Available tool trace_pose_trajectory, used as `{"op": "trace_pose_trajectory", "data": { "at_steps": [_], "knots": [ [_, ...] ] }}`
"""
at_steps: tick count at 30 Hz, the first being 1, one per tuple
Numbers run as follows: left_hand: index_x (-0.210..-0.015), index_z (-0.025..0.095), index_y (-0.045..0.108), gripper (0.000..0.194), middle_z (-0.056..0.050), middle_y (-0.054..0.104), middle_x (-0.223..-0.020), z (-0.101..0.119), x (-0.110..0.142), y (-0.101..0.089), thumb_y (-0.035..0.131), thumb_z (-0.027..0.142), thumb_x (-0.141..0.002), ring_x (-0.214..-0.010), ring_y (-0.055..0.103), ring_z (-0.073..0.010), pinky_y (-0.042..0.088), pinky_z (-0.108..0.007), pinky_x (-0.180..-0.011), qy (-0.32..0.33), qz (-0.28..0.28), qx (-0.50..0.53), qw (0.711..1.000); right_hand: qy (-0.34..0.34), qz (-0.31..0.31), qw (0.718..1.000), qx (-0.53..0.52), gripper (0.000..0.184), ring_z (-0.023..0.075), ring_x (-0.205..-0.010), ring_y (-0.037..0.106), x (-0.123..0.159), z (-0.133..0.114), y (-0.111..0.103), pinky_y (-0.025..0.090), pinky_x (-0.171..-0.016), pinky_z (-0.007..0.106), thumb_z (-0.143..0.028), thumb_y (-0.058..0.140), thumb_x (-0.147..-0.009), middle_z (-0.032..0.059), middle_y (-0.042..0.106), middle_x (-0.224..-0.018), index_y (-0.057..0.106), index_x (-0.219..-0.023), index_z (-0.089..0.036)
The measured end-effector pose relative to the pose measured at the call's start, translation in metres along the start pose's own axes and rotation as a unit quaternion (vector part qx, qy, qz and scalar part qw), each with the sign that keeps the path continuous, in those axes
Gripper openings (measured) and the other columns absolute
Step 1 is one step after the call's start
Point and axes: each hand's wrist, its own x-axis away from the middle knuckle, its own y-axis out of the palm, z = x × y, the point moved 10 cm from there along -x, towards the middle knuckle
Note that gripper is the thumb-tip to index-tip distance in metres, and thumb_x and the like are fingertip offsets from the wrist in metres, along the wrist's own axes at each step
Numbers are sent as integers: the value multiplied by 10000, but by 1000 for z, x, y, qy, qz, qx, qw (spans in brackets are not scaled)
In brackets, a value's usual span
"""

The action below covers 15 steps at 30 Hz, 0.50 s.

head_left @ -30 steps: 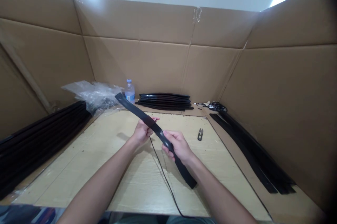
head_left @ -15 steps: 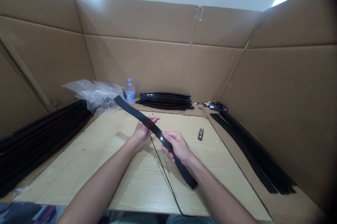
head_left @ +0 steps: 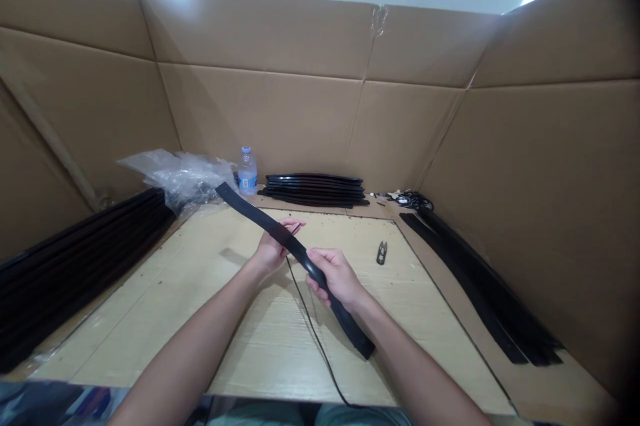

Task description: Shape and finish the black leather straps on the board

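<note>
A long, curved black strip (head_left: pixel 250 211) slants across the middle of the table, held above it. My right hand (head_left: pixel 333 276) is closed around its lower half, thumb on top. Behind the strip's brown wrapped middle (head_left: pixel 281 233), my left hand (head_left: pixel 271 249) is closed on a dark thin cord (head_left: pixel 309 323); some of its fingers are hidden. From there the cord trails down over the table's front edge. A small pair of thread snips (head_left: pixel 382 253) lies on the table to the right of my hands.
Similar black strips form a stack (head_left: pixel 315 191) at the back, a pile (head_left: pixel 75 266) on the left and a few (head_left: pixel 480 286) on the right. A water bottle (head_left: pixel 247 173) stands beside crumpled clear plastic (head_left: pixel 185 179). Tangled cords (head_left: pixel 415 201) lie back right. Cardboard walls (head_left: pixel 265 106) surround the table.
The strip's far end has dipped slightly and shifted a little left. Both hands keep nearly the same places, and the view has tilted slightly.
</note>
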Motion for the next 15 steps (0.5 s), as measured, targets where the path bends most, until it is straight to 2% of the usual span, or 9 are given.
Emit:
{"op": "trace_pose_trajectory", "data": {
  "at_steps": [3, 7, 10, 15],
  "knots": [
    [-805, 135, 637, 239, -2, 628, -682, 2, -1, 0, 737, 256, -625, -356, 321, -10, 143, -172, -330, -3, -7, -3, 1000, 0, 3, 1000, -3, 405, 54, -270, 358, 1, -1, -1, 283, -234, 146, -531, 519, -800, -47, 516, -438, 588, -862, -137],
    [-806, 117, 629, 232, 88, 379, -456, 5, -4, 0, 707, 265, -646, -334, 192, -6, 90, -163, -336, -8, -32, -2, 999, -11, 22, 1000, -7, 389, 57, -266, 360, 0, -5, -5, 278, -225, 150, -521, 526, -801, -42, 524, -442, 585, -838, -138],
    [-797, 115, 614, 219, 115, 249, -450, 6, -5, 1, 701, 218, -624, -344, 169, -9, 83, -156, -347, -12, -53, -1, 999, -30, 48, 998, -12, 376, 58, -268, 363, -1, -9, -13, 274, -222, 150, -519, 526, -802, -44, 521, -441, 571, -805, -145],
    [-789, 139, 581, 205, 115, 224, -482, 5, -3, 9, 699, 245, -659, -352, 161, -9, 77, -152, -354, -18, -83, -8, 996, -51, 91, 994, -16, 368, 54, -280, 370, -3, -14, -27, 276, -229, 147, -522, 526, -801, -45, 524, -460, 551, -761, -156]
  ]
}}
